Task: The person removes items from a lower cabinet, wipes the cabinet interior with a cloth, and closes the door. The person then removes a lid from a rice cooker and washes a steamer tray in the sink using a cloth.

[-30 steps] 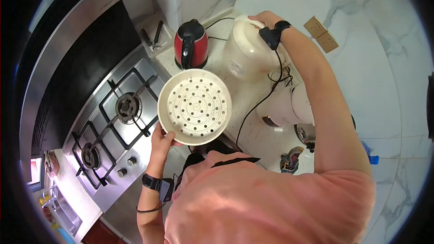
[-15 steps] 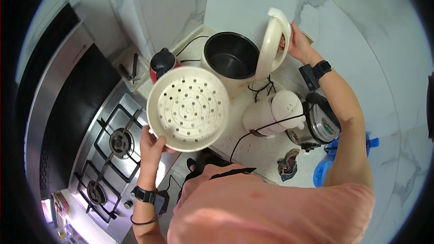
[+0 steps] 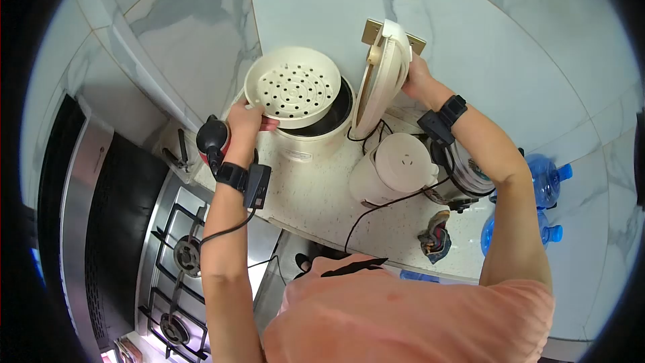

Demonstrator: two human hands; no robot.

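Note:
A round cream steamer tray with many holes is gripped at its near left rim by my left hand, thumb on top. It is tilted over the mouth of the cream rice cooker, whose dark inner pot shows at the right of the tray. The cooker's lid stands upright on the right side. My right hand is at the lid's outer handle, its fingers partly hidden behind the lid.
The red and black kettle is beside my left wrist. Right of the cooker are a white pitcher, a steel pot, a crumpled cloth and blue bottles. The gas stove is at the lower left; a black cable crosses the counter.
The cooker's lid has swung from closed to upright with my right hand at it. My left hand has carried the tray from beside the stove to over the open cooker. The view has shifted.

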